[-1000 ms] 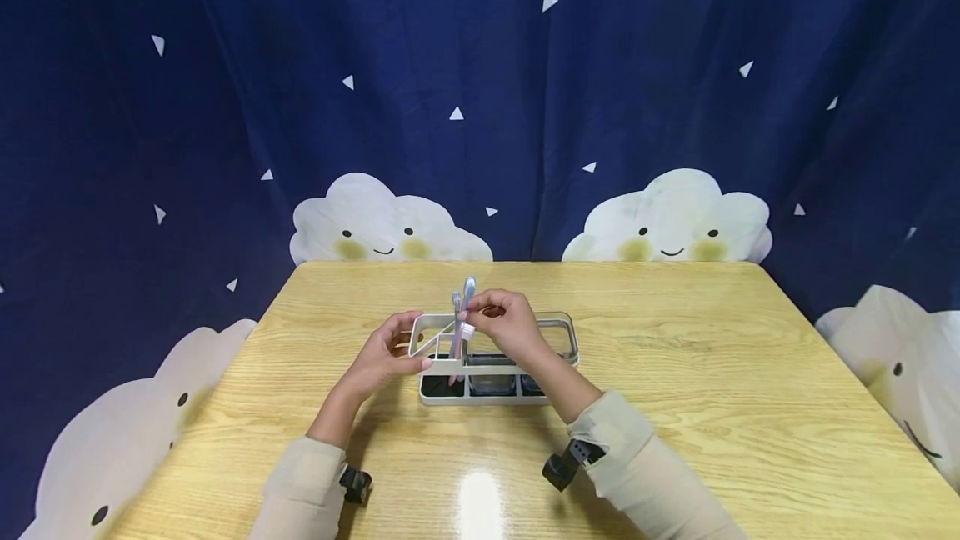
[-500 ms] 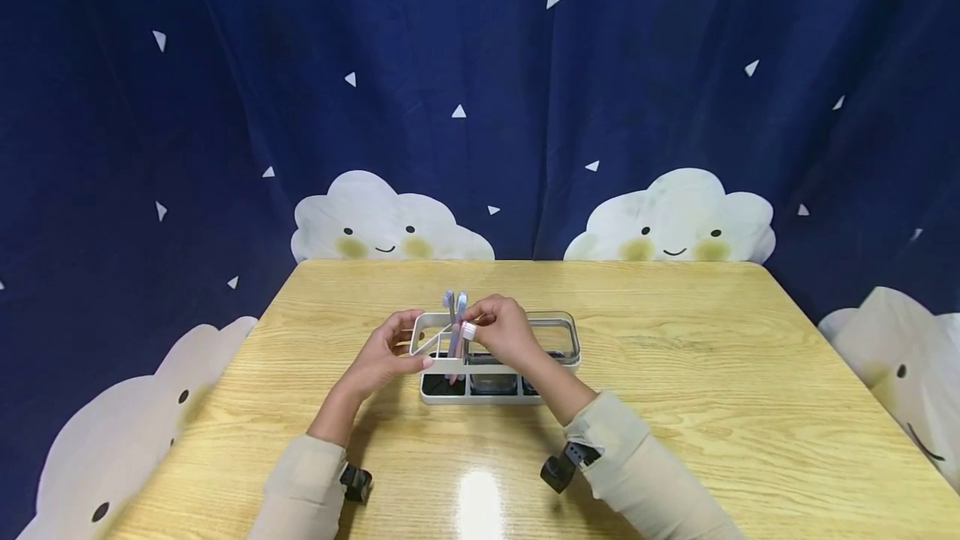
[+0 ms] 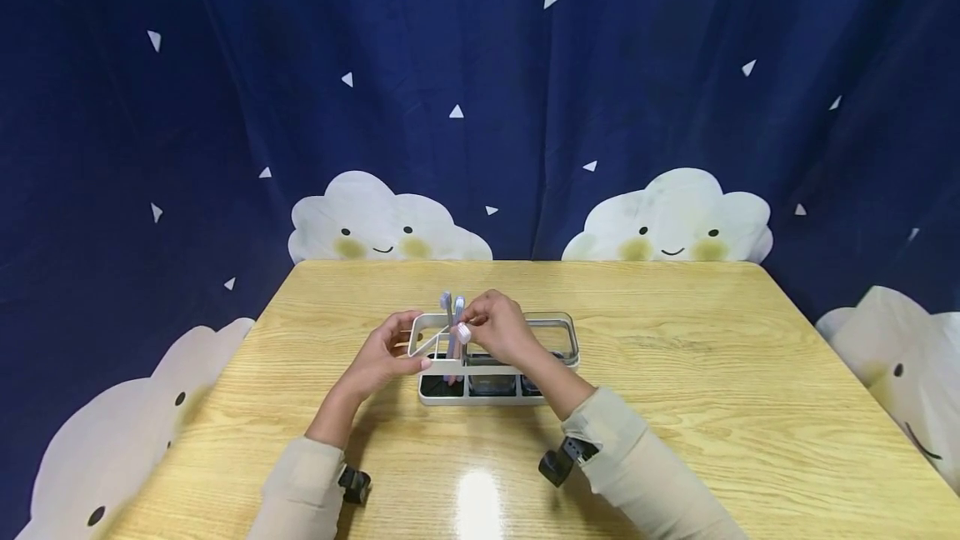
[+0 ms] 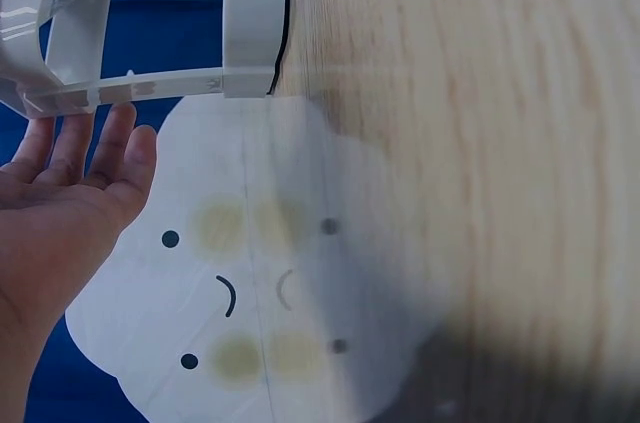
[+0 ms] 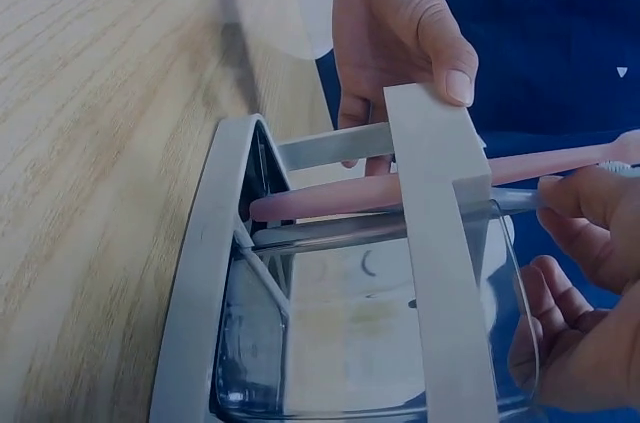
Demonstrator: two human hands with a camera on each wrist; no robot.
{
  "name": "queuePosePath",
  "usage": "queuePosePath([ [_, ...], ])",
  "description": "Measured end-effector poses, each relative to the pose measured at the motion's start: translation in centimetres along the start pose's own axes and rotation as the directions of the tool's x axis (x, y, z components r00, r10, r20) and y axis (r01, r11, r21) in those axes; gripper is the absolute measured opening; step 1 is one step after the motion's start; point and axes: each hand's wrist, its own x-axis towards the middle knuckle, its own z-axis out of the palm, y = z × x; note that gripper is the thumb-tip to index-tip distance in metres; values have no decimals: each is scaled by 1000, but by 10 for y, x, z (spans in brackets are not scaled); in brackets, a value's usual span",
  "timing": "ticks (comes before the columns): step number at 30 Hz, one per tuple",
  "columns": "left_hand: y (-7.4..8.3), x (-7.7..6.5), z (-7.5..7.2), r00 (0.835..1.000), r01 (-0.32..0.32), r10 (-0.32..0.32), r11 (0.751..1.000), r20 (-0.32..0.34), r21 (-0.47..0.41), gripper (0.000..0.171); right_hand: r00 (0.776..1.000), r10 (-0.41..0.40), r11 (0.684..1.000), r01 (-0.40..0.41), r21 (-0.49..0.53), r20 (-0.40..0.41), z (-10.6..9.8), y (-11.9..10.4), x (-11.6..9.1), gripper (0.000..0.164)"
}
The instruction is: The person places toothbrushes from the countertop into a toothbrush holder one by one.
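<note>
A white two-tier toothbrush rack [image 3: 491, 370] stands on the table. My left hand [image 3: 381, 361] grips its upper frame at the left end, thumb in front and fingers behind. Several toothbrushes stand in the left compartment. Two show their heads above the frame, one a greyish toothbrush [image 3: 446, 302]. A pink toothbrush [image 5: 330, 197] leans there, its head [image 3: 464, 332] close to my right fingertips. My right hand [image 3: 498, 328] pinches a pale grey-blue toothbrush [image 5: 515, 200] between thumb and finger, just above the frame. Its lower handle runs down into the rack beside the pink one.
A clear cup [image 5: 255, 343] sits in the rack beside the brushes, with another clear cup [image 3: 553, 355] at its right end. The wooden table [image 3: 712, 373] spreads all round. A dark blue curtain [image 3: 480, 48] with clouds hangs behind the table.
My right hand has shifted slightly left, and the toothbrush in it has sunk lower into the rack. The neighbouring heads have moved a little left. My left hand has stayed on the frame.
</note>
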Motion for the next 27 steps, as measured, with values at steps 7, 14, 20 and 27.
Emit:
queuePosePath([
  [7, 0, 0, 0, 1000, -7, 7, 1000, 7, -9, 70, 998, 53, 999, -53, -3, 21, -1, -6, 1, 5],
  [14, 2, 0, 0, 1000, -7, 7, 1000, -3, -5, 71, 991, 130, 991, -131, 12, 40, -5, -10, 1, 4],
  [20, 0, -1, 0, 1000, -3, 3, 1000, -2, 21, 71, 984, 168, 985, -171, 35, 63, -7, -8, -1, 4],
  [27, 0, -2, -1, 1000, 1, -1, 999, 0, 34, 72, 982, 174, 983, -177, 37, 74, -9, -7, -5, 8],
])
